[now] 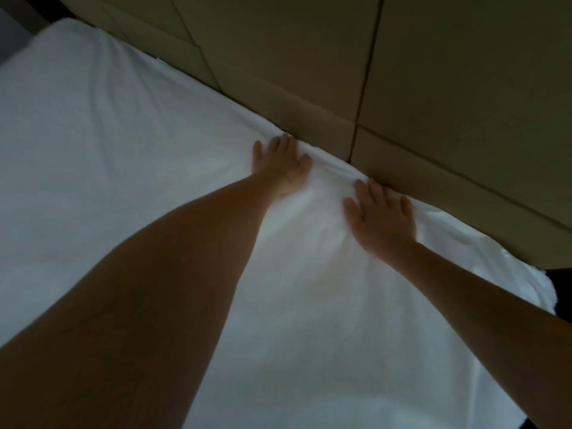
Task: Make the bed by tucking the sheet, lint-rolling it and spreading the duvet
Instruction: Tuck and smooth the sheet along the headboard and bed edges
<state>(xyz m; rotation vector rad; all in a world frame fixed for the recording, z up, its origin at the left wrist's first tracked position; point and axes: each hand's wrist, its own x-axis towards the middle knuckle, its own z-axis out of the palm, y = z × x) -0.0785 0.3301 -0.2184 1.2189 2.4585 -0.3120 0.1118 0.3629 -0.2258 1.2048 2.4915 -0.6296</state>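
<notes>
two flat palms, left hand and right hand, press the sheet.

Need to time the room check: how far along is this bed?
Early. Done: the sheet lies spread and fairly smooth at left. In hand: the left hand and right hand press its edge down against the padded panel, tucking it. Left: the edge beyond the right hand is loose and bunched; no lint roller or duvet shows, so both steps remain.
</notes>
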